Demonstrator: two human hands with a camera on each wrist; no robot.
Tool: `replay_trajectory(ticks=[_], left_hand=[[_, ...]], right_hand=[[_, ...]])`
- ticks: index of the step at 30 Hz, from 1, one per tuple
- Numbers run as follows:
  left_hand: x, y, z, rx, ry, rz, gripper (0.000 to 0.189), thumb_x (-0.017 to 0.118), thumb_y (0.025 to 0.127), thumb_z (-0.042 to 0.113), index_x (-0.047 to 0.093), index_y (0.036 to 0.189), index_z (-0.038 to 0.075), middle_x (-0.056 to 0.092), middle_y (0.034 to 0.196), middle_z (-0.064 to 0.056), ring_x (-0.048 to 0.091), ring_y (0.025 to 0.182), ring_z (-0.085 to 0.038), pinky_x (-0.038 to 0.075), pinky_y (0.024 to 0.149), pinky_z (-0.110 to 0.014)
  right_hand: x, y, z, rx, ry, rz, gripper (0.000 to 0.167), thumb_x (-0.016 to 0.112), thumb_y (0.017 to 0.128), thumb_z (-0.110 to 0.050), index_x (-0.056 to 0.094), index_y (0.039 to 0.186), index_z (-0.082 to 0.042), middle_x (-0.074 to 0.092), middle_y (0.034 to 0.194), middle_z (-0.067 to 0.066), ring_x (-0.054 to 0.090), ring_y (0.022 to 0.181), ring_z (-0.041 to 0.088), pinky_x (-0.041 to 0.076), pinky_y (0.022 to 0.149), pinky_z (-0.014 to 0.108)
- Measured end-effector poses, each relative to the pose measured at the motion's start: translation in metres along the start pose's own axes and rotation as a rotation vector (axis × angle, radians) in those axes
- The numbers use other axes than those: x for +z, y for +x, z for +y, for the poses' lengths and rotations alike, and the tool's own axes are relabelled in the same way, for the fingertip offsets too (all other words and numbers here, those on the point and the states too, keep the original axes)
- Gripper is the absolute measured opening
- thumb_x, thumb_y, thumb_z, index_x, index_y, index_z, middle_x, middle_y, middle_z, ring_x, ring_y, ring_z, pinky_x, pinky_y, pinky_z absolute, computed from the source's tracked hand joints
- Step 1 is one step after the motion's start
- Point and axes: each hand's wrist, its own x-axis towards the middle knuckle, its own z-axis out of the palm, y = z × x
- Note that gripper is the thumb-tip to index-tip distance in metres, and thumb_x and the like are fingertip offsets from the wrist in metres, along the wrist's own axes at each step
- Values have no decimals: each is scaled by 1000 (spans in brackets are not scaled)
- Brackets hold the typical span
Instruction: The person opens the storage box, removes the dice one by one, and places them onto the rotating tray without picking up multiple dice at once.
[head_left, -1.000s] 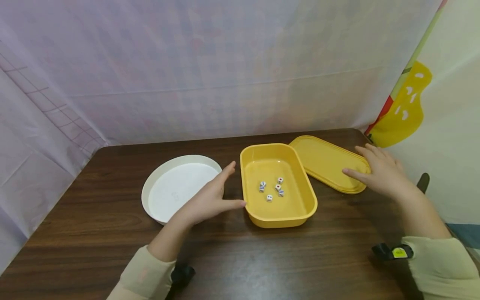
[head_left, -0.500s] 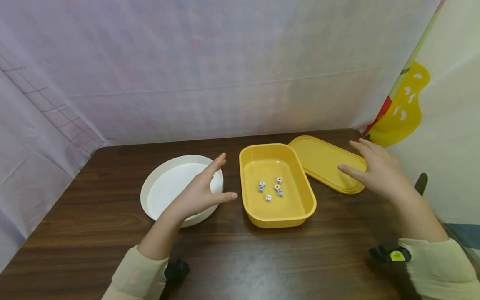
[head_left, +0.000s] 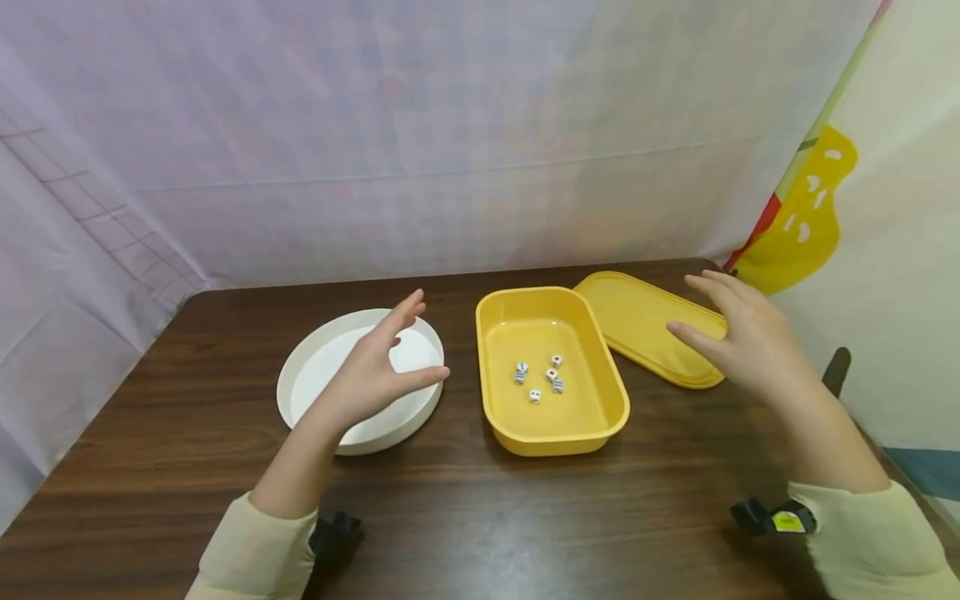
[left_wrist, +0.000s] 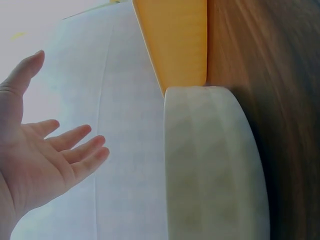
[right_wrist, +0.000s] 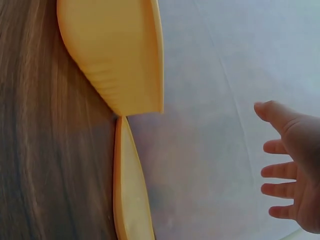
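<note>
Tub (head_left: 555,446) of dice (head_left: 534,397) sits between dish (head_left: 318,371), left hand (head_left: 367,375) spread near it, and lid (head_left: 637,321), right hand (head_left: 753,342) likewise spread.

Container (head_left: 521,425): middle of the tabletop (head_left: 480,533), between the hands.
Six dice (head_left: 552,376): inside, loosely grouped on the container's floor.
Dish (head_left: 422,350): at the container's nine o'clock, with a gap between.
Lid (head_left: 637,325): at the container's two o'clock, just beside it.
Left hand (head_left: 367,371): above the dish, apart from it.
Right hand (head_left: 750,342): at the lid's three o'clock.
Curtain (head_left: 450,125): at the tabletop's twelve o'clock, behind everything.
</note>
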Motion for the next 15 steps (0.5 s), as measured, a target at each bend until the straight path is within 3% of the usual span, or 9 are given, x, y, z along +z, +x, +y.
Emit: replay_trajectory(ticks=[8, 15], left_hand=[[-5, -6, -1, 65, -75, 24, 91, 80, 80, 22, 26, 152, 18, 41, 147, -5, 38, 133, -21, 33, 104, -43], [-9, -14, -7, 73, -91, 57, 88, 80, 80, 15, 29, 151, 15, 44, 144, -8, 39, 132, -21, 33, 104, -43]], right_hand=[[-1, -1, -20, -54, 34, 42, 65, 65, 90, -42, 46, 141, -6, 36, 147, 22, 31, 130, 48, 21, 101, 66], [3, -1, -36, -115, 66, 71, 60, 69, 89, -35, 50, 138, -7, 42, 142, 20, 35, 128, 45, 25, 100, 65]])
